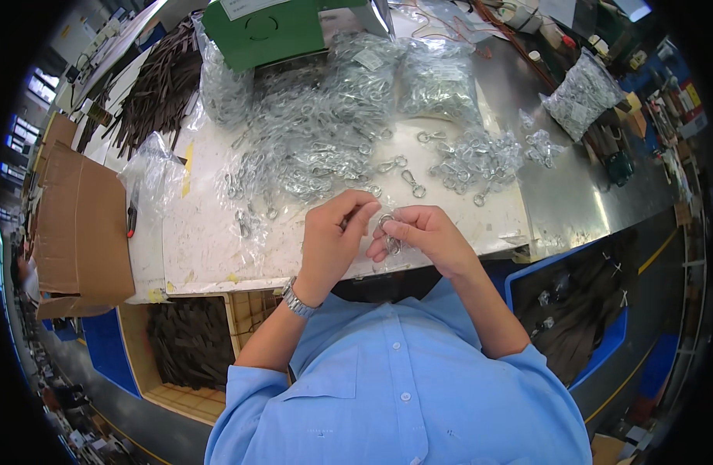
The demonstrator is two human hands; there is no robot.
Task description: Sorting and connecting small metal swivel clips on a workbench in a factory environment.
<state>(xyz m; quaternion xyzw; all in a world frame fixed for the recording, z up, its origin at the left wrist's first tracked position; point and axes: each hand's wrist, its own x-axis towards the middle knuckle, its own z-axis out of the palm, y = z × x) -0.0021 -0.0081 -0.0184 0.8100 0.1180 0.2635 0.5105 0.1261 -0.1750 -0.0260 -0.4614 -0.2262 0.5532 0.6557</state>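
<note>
Blue shirt sleeves are framing the lower view. Just past the table edge, a metal snap hook is being pinched between left hand and right hand, its long axis running roughly vertical, ring end uppermost.

Both hands are held together over the near edge of the tabletop, left hand just left of right hand, a metal clasp held between them. Beyond the hands, loose clasps are spread; bagged clasps lie farther back. A cardboard box stands far left, a bin lower right.
</note>
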